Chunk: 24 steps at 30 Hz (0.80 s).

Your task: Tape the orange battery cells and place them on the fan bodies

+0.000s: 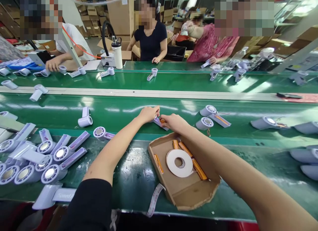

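Observation:
A lilac hair-dryer-shaped housing [162,124] lies on the green belt between my two hands, its open handle toward me. My left hand [148,115] is closed at the far end of this housing, and its fingers partly hide it. My right hand [177,122] pinches an orange-wrapped piece [162,120] against the open handle. Just below my hands, a cut-down cardboard box [171,191] holds a white roll of tape [171,161] and several orange-wrapped pieces [199,169].
Lilac housings [61,154] are piled on the left of the bench; others [215,116] lie on the belt at right. A strip of printed tape [155,199] hangs near the bench edge. Across a pale divider [134,92], co-workers [151,39] stand or sit at a second belt.

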### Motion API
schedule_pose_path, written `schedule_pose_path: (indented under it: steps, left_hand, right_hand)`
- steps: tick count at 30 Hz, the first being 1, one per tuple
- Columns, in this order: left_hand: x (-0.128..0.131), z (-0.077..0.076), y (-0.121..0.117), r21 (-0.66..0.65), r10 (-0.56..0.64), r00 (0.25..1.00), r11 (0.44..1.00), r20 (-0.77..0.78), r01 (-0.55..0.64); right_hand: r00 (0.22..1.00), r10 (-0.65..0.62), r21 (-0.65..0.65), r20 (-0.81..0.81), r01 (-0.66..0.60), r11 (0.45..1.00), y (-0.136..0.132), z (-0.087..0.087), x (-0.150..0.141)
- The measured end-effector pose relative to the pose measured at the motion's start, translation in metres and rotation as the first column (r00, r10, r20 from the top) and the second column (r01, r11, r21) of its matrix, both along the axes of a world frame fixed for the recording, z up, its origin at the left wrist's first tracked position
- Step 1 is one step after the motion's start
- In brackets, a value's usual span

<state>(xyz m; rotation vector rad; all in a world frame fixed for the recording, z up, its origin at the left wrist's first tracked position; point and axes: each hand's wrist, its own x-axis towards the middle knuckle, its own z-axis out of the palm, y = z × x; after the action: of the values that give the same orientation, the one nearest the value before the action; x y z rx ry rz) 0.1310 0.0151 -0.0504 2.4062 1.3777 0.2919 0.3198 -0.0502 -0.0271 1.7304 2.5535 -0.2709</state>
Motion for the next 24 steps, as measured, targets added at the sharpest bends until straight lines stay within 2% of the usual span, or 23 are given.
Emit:
schedule_pose_path:
  steps: [4, 7, 9, 11, 13, 14, 16, 18, 19, 21, 22, 24]
  left_hand:
    - [0.007, -0.005, 0.000, 0.011, 0.030, 1.000, 0.999, -0.003, -0.030]
    - [0.010, -0.003, 0.002, 0.016, 0.038, 0.999, 0.999, 0.008, -0.038]
    - [0.012, 0.004, 0.001, 0.051, 0.042, 0.998, 0.998, 0.040, -0.044]
    - [0.014, 0.016, -0.010, 0.138, 0.031, 0.994, 0.989, 0.102, -0.045]
    - [0.018, 0.029, -0.034, 0.285, -0.069, 0.982, 0.958, 0.174, 0.017]
    - [0.021, 0.034, -0.052, 0.345, -0.179, 0.969, 0.932, 0.170, 0.112]
    - [0.033, 0.043, -0.091, 0.381, -0.423, 0.905, 0.845, 0.050, 0.374]
    - [0.049, 0.048, -0.128, 0.270, -0.551, 0.819, 0.774, -0.159, 0.573]
    - [0.057, 0.049, -0.142, 0.192, -0.555, 0.791, 0.773, -0.258, 0.605]
    - [0.067, 0.053, -0.160, 0.070, -0.510, 0.774, 0.817, -0.375, 0.572]
    - [0.067, 0.056, -0.165, 0.021, -0.493, 0.782, 0.841, -0.381, 0.540]
    - [0.058, 0.065, -0.173, -0.025, -0.468, 0.835, 0.876, -0.289, 0.482]
  right_hand:
    - [0.981, 0.062, -0.091, 0.182, -0.046, 0.995, 0.009, 0.005, -0.018]
    - [0.982, 0.044, -0.124, 0.183, -0.022, 0.992, 0.013, 0.016, -0.026]
    - [0.984, 0.035, -0.139, 0.177, -0.010, 0.990, 0.004, 0.029, -0.020]
    - [0.998, 0.000, -0.058, 0.068, 0.004, 0.998, -0.023, 0.043, -0.004]
    - [0.984, -0.033, 0.089, -0.175, 0.049, 0.995, -0.068, 0.053, 0.020]
    - [0.948, -0.040, 0.150, -0.314, 0.091, 0.985, -0.094, 0.055, 0.032]
    - [0.869, -0.062, 0.174, -0.491, 0.168, 0.970, -0.145, 0.054, 0.056]
    - [0.855, -0.083, 0.139, -0.513, 0.178, 0.974, -0.187, 0.048, 0.075]
    - [0.871, -0.077, 0.125, -0.484, 0.156, 0.980, -0.202, 0.044, 0.082]
    - [0.910, -0.053, 0.117, -0.412, 0.110, 0.987, -0.223, 0.038, 0.091]
    - [0.914, -0.059, 0.125, -0.402, 0.119, 0.985, -0.231, 0.036, 0.094]
    - [0.866, -0.133, 0.119, -0.481, 0.215, 0.969, -0.246, 0.034, 0.096]
